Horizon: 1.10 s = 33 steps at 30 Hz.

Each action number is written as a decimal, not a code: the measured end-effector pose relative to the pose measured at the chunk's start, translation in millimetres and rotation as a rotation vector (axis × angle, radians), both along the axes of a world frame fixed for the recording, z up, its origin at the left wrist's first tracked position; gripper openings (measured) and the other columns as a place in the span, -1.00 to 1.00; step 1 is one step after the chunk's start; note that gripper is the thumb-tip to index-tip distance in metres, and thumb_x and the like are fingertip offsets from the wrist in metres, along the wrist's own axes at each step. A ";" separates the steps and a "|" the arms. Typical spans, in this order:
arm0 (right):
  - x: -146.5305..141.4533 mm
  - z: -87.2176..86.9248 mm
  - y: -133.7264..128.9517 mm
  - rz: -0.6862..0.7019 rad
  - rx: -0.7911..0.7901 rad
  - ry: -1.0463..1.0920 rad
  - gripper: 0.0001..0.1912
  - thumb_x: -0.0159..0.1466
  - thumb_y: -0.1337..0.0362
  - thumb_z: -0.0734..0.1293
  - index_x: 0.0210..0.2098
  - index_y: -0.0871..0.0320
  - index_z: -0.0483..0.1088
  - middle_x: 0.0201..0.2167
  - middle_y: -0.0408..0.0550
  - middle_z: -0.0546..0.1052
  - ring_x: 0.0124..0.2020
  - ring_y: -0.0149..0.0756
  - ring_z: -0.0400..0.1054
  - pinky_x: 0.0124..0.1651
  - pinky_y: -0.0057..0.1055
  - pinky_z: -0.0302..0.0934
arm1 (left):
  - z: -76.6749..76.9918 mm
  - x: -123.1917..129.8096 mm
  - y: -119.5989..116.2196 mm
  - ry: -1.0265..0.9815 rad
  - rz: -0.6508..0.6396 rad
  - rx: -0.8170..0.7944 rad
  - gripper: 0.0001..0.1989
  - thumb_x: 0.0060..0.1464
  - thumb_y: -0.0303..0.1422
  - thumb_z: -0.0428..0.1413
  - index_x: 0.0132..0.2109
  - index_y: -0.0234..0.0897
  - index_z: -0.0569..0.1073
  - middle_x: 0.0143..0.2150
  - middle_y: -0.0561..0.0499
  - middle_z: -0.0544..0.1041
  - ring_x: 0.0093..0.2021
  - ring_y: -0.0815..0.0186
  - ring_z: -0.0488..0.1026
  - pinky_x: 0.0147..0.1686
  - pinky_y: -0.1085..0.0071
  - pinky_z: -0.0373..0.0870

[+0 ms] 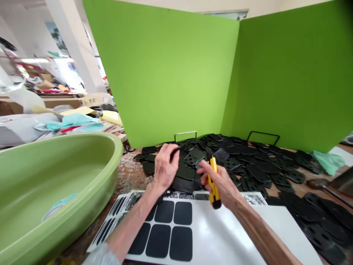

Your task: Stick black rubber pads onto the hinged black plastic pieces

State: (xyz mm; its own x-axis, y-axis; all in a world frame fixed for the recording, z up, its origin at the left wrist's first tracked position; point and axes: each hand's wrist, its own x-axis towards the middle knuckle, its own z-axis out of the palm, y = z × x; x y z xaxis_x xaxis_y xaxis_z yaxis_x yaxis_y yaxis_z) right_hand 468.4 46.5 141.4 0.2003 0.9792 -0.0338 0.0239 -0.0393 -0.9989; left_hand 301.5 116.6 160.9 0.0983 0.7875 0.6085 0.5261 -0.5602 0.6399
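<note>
My left hand (pixel 166 165) is closed, its thumb and fingers pinching a thin black piece (pixel 174 152) that is mostly hidden by the fingers. A yellow utility knife (pixel 213 182) with a black end lies in my right hand (pixel 220 181), its dark tip pointing away from me. Both hands hover over the near edge of a heap of flat black pieces (pixel 259 167), some of them with holes. Below them lies a white sheet (pixel 215 232) with rows of dark rounded squares (pixel 158 241) on its left part.
A large green basin (pixel 110 147) stands at the left. Tall green panels (pixel 171 73) rise behind the heap, with wire stands (pixel 185 133) at their foot. At the right are a teal cloth (pixel 328 162) and more black pieces (pixel 320 221).
</note>
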 end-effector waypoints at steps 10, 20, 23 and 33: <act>-45.3 -16.9 -120.8 -0.205 0.130 -0.121 -0.70 0.28 0.08 0.26 -0.42 0.20 0.33 -0.61 -0.16 0.34 -0.61 -0.43 0.15 -0.57 -0.50 0.08 | -34.7 -12.2 -158.6 -0.159 -0.193 -0.259 -0.60 0.04 -0.37 0.13 0.06 -0.16 0.37 0.03 -0.11 0.39 0.07 0.11 0.32 0.08 0.11 0.23; -71.5 -79.0 -238.4 0.099 0.612 -0.965 -0.37 0.24 0.46 0.07 0.31 0.22 0.04 0.19 0.09 0.30 0.10 -0.02 0.20 -0.11 -0.23 0.32 | -54.7 -50.6 -255.9 -1.056 -0.477 -1.336 -0.29 0.13 -0.24 0.13 0.34 -0.10 0.01 -0.05 -0.05 0.48 -0.03 0.27 0.43 0.13 0.29 0.16; -69.2 -83.2 -257.2 0.182 0.603 -0.977 -0.35 0.24 0.48 0.08 0.33 0.25 -0.01 0.20 0.10 0.29 0.09 -0.03 0.20 -0.10 -0.21 0.33 | -68.8 -58.1 -271.9 -1.016 -0.560 -1.316 -0.20 0.08 -0.16 0.17 0.36 -0.09 -0.03 -0.09 -0.05 0.49 -0.04 0.21 0.43 0.15 0.18 0.13; -39.1 -60.2 -272.4 0.242 0.202 -0.511 -0.70 0.27 0.40 0.17 -0.04 0.10 0.38 -0.27 -0.03 0.47 -0.30 -0.22 0.36 -0.28 -0.39 0.26 | -78.4 -66.2 -289.7 -0.948 -0.574 -1.480 -0.55 -0.03 -0.05 0.17 -0.04 -0.20 0.47 -0.46 0.08 0.34 -0.45 0.34 0.36 -0.23 0.23 0.40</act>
State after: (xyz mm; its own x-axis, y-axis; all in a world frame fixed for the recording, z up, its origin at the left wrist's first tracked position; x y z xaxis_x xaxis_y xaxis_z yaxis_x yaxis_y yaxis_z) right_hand 429.4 -225.8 81.2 -0.0878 0.9759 0.1997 0.4880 0.2169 -0.8455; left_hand 235.3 -173.1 82.5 0.5929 0.6616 -0.4590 -0.2882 0.7066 0.6462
